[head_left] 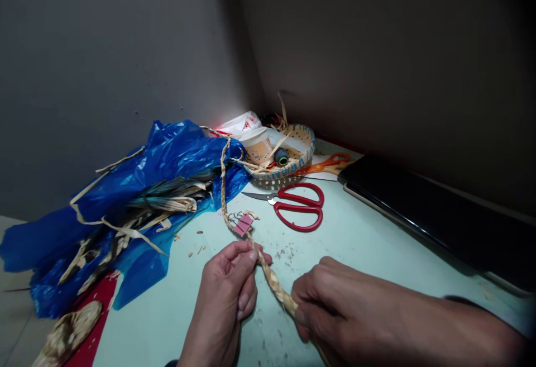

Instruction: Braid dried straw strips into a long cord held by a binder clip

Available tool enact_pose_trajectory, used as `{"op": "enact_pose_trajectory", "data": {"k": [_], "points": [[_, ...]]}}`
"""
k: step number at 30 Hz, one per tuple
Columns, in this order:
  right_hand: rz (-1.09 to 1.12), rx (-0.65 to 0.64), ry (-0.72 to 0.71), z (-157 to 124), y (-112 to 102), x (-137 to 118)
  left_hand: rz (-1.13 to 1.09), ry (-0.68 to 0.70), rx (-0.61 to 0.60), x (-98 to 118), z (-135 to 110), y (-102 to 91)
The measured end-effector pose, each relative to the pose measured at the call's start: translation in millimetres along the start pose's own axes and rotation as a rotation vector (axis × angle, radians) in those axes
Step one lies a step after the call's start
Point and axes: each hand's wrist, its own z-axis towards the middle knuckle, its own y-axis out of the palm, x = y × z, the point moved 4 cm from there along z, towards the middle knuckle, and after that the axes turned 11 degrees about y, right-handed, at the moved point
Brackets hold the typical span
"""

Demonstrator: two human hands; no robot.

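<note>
My left hand pinches and my right hand clamps the straw braid above the table, plaited between them and past the pink clip, loose straw apparently left unworked

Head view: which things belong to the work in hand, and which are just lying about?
Likely the job's:
braid, held in left hand and right hand
pink clip on it
pale strips among the blue plastic

Untouched, seemingly just lying about:
red-handled scissors
orange scissors
woven basket
paper cup
black flat object
</note>
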Motion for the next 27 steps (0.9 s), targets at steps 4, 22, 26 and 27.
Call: {"op": "enact_pose_trajectory", "data": {"k": [4, 22, 26, 27], "points": [[0.029, -0.035, -0.053, 1, 2, -2, 0.033, -0.006, -0.019, 0, -3, 1.5], [-0.447, 0.159, -0.213, -20, -7, -26, 0.105, 0.044, -0.079, -1, -20, 7.3], [-0.465, 0.115, -0.283, -24, -2, -28, 0.098, 0.051, -0.040, -1, -20, 7.9], [-0.466, 0.096, -0.305, -24, 0, -28, 0.105, 0.053, -0.028, -1, -20, 8.2]]}}
